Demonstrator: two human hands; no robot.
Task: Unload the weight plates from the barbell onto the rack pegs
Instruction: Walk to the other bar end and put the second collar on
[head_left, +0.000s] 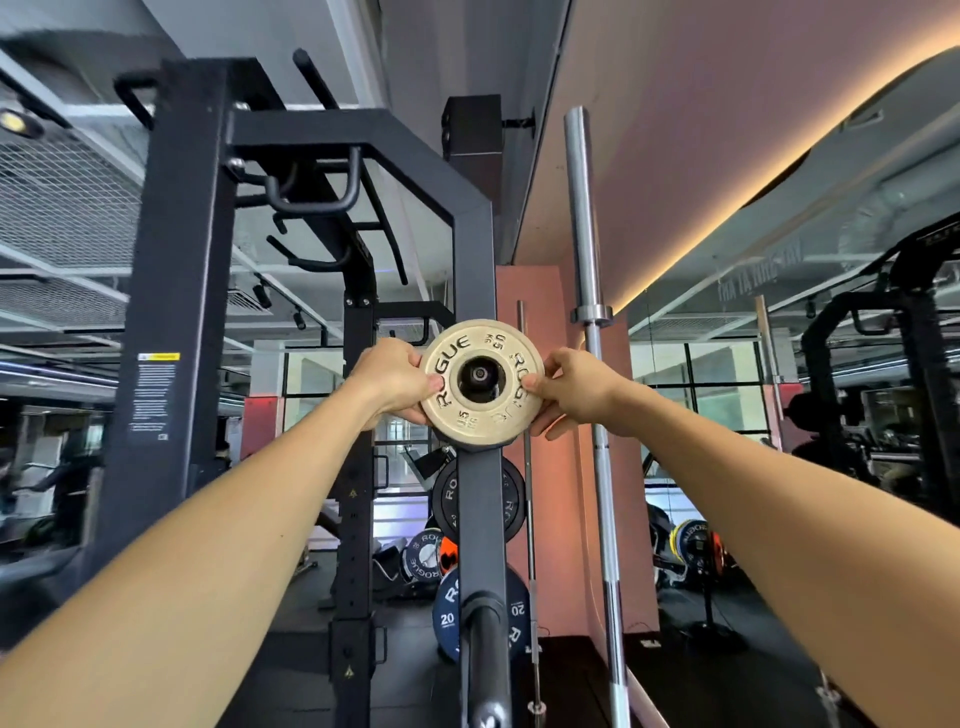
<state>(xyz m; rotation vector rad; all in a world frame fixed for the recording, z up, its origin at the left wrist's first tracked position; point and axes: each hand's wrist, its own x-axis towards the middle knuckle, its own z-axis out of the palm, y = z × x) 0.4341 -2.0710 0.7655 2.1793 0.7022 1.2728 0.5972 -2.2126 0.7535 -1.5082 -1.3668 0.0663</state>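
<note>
One plate (482, 383) pinched at rim by L hand (396, 382) & R hand (577, 391), hole lined up w/ peg (479, 374); seating unconfirmed. Two plates (480, 558) racked below; barbell load unseen.

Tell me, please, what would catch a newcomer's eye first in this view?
Dead centre, both hands, left hand and right hand, grip a small pale Rogue plate over a peg on the dark rack upright. A silver barbell stands upright just to the right, against the pink wall.
</note>
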